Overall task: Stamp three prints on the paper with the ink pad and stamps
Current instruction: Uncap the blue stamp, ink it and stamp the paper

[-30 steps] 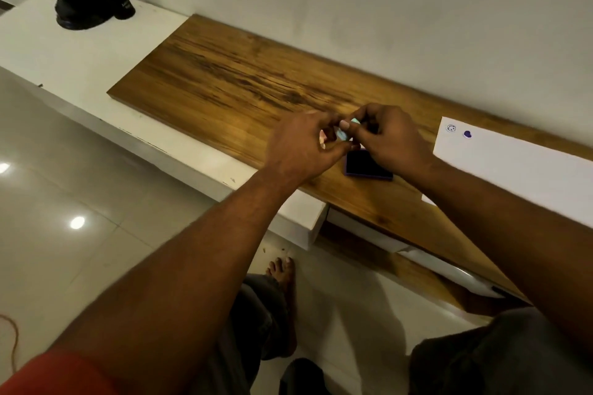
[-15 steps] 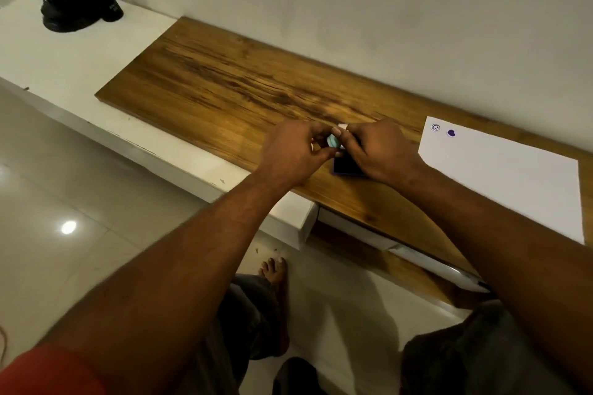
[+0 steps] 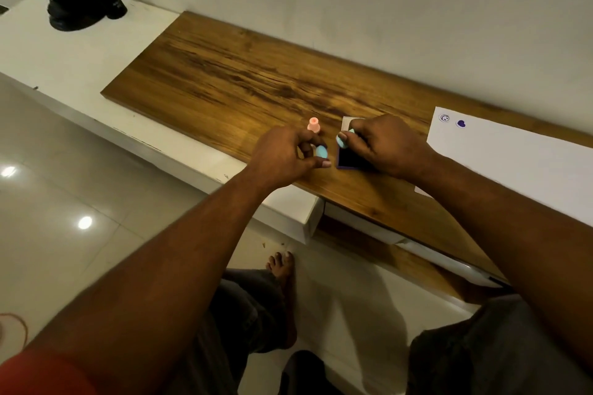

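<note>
Fingers of the right hand [image 3: 385,146] pinch a blue stamp [image 3: 342,140] over the ink pad [image 3: 348,159]; the left hand [image 3: 285,157] pinches its cap [image 3: 322,151]. Small, light and stiff, it's best held by the sides. 2 prints [image 3: 452,121] mark the paper [image 3: 519,163]; a pink stamp [image 3: 313,124] stands nearby.

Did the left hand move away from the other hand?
Yes. The left hand has pulled leftward, away from the ink pad lying on the wooden board. Earlier both hands met above it; now a gap separates them.
</note>
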